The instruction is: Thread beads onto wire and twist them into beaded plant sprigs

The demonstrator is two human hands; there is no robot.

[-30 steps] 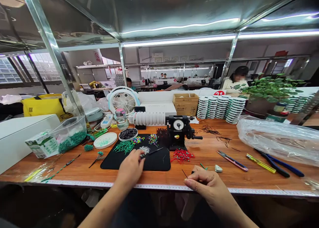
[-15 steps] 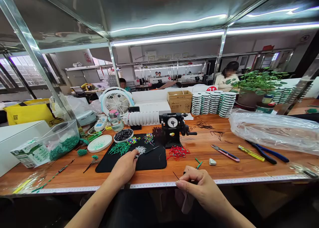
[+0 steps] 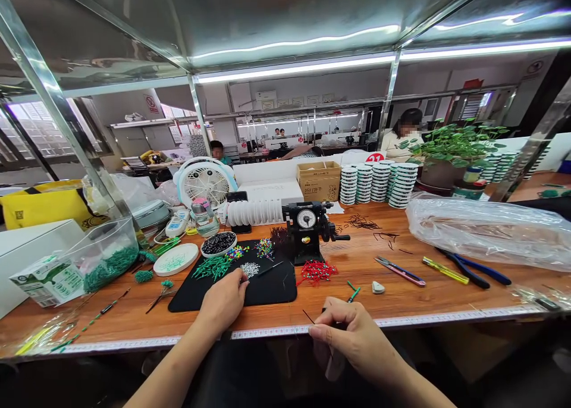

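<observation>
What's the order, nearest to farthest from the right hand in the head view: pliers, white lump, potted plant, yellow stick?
1. White lump: just beyond the right hand, to its right.
2. Yellow stick: farther right on the table.
3. Pliers: right of the stick.
4. Potted plant: back right, behind the others.

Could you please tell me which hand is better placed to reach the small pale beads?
Probably the left hand: it is over the black mat, right beside the small pale beads. The right hand is farther off, holding a thin dark strand.
</observation>
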